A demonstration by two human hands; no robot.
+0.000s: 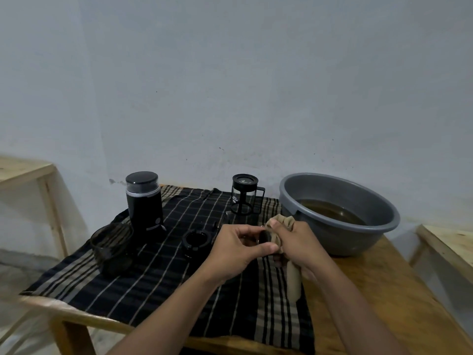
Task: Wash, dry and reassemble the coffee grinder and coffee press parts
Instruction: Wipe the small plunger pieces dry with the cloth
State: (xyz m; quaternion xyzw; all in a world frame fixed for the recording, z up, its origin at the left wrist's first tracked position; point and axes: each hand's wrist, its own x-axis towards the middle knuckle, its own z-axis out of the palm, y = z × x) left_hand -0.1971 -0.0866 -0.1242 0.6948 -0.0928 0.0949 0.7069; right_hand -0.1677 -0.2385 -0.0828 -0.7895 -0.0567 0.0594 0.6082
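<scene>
Small dark round part point(263, 238) was held above the table point(371, 290), between both hands. Left hand point(240, 245) grip pinched its edge. Right hand point(298, 242) grip was closed round a beige cloth point(294, 280) pressed against the part. Behind, on the striped cloth point(166, 278), stood grinder point(144, 201), coffee press point(244, 194) and black ring point(195, 239). Grey basin point(358, 239) of brownish water sat to the right.

I have both bare forearms reaching in over the near edge of the surface point(384, 290), converging toward its middle. My left grip point(236, 244) is turned palm-inward, fingers curled and thumb stretched across below, pinching a small black round part point(263, 237). My right grip point(302, 245) sits just beside it, knuckles up, fingers wrapped round a bunched beige cloth point(293, 278) that touches that part.
</scene>
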